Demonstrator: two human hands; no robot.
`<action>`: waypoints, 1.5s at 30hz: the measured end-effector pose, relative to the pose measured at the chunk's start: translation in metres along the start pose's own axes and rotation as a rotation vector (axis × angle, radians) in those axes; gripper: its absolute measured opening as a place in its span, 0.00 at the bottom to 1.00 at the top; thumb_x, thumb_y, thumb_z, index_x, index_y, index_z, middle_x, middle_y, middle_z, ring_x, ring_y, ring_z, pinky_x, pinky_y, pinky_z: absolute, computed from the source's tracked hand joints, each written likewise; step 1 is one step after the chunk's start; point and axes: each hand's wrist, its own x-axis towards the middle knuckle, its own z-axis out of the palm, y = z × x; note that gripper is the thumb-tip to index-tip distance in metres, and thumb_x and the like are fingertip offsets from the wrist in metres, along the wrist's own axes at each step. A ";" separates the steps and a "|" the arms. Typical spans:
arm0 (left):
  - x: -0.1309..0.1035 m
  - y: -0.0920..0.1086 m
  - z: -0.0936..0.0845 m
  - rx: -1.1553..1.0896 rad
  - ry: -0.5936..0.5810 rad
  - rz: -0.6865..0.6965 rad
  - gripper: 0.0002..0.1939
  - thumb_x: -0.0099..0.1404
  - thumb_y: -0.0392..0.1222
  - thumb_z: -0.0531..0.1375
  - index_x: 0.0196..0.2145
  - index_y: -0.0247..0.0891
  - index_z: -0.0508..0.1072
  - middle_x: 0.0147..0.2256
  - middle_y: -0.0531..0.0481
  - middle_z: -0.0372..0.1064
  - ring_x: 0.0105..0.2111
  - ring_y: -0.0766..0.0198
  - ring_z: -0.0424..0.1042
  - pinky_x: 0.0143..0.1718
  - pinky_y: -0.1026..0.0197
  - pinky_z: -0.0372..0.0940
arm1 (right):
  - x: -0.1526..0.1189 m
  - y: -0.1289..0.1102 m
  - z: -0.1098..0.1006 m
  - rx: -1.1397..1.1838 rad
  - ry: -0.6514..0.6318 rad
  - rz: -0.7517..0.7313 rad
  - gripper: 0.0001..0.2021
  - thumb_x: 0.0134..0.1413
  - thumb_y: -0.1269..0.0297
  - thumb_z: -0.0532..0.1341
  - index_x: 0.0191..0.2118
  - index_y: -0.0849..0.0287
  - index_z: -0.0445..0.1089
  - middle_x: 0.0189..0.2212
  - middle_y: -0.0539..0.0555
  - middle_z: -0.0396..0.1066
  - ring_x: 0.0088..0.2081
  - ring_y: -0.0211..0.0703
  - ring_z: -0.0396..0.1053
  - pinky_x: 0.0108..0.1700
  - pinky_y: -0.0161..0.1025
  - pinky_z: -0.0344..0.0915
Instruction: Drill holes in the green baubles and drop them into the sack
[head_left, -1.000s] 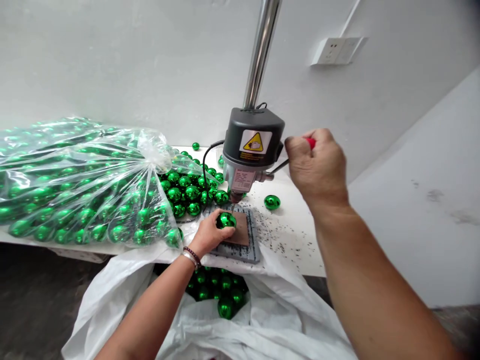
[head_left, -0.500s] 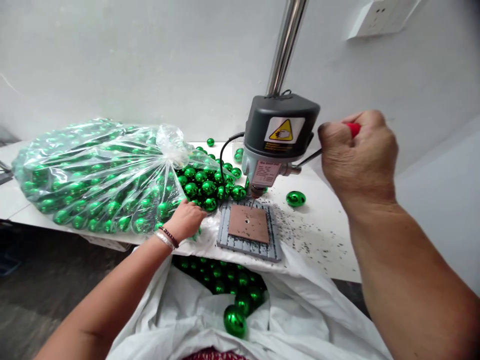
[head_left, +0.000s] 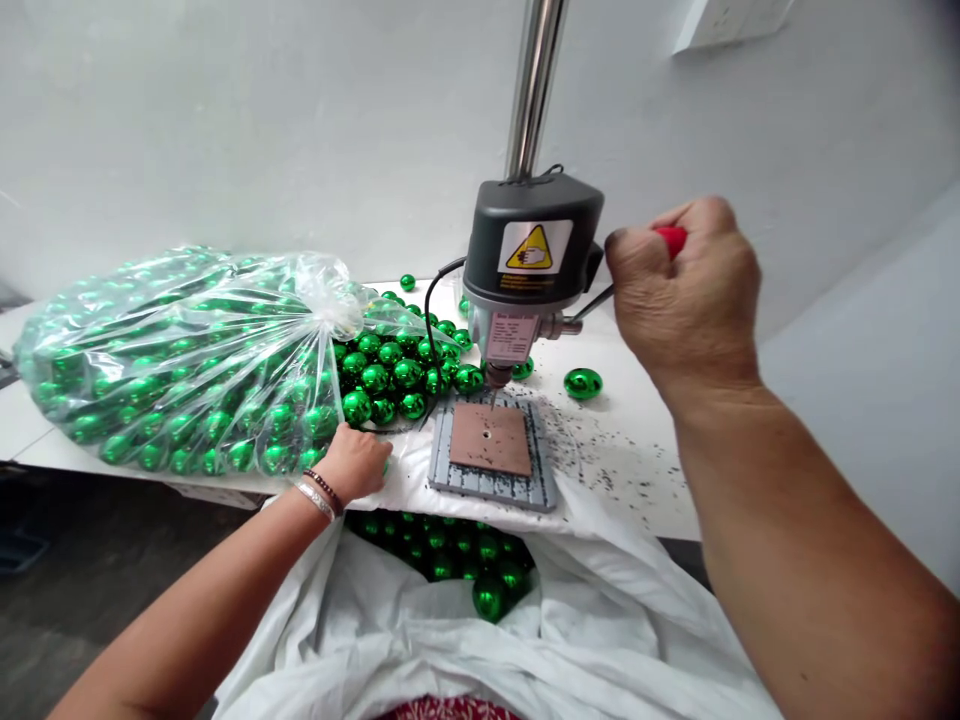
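Observation:
My right hand (head_left: 686,290) is wrapped round the red-ended lever (head_left: 670,241) of a small drill press (head_left: 534,245). Below the drill, a brown square pad (head_left: 491,438) with a small hole lies on the grooved metal base (head_left: 491,483), with no ball on it. My left hand (head_left: 354,460) is closed at the table's front edge, left of the base, beside the loose green balls (head_left: 373,378). A bit of green shows at its fingers; most of what it holds is hidden.
A knotted clear bag (head_left: 187,370) of green balls fills the left of the table (head_left: 630,450). One green ball (head_left: 583,383) sits right of the drill among dark shavings. More balls (head_left: 442,550) lie in white cloth (head_left: 600,610) below the front edge.
My left hand has moved from the loose balls towards the front edge and its fingers have closed. The lowest ball in the cloth has rolled back towards the others. The view has shifted slightly.

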 end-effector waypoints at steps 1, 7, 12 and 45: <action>0.000 -0.001 0.000 -0.048 0.048 -0.023 0.19 0.56 0.37 0.58 0.45 0.32 0.78 0.39 0.34 0.77 0.38 0.43 0.76 0.42 0.45 0.63 | 0.000 0.000 0.000 0.000 0.002 -0.002 0.11 0.59 0.58 0.55 0.34 0.61 0.64 0.24 0.45 0.62 0.27 0.28 0.53 0.35 0.35 0.57; 0.001 0.000 -0.008 -1.146 0.416 -0.148 0.31 0.58 0.49 0.61 0.59 0.40 0.67 0.44 0.45 0.74 0.40 0.57 0.73 0.40 0.57 0.67 | -0.002 -0.006 0.000 0.031 0.016 0.071 0.06 0.57 0.63 0.56 0.33 0.61 0.61 0.24 0.44 0.60 0.27 0.28 0.52 0.36 0.34 0.55; 0.010 0.027 0.005 -2.161 0.238 -0.037 0.22 0.57 0.50 0.59 0.47 0.38 0.71 0.41 0.44 0.74 0.33 0.64 0.72 0.32 0.62 0.65 | -0.002 -0.017 -0.003 0.032 -0.008 0.188 0.07 0.56 0.64 0.58 0.32 0.60 0.59 0.24 0.45 0.58 0.27 0.30 0.52 0.36 0.35 0.53; 0.084 0.075 0.005 -1.274 0.300 -0.138 0.34 0.55 0.46 0.67 0.58 0.34 0.69 0.46 0.43 0.76 0.43 0.56 0.74 0.48 0.56 0.67 | 0.000 -0.014 -0.007 0.117 -0.064 0.122 0.11 0.58 0.63 0.57 0.30 0.57 0.52 0.23 0.44 0.51 0.27 0.29 0.48 0.37 0.33 0.50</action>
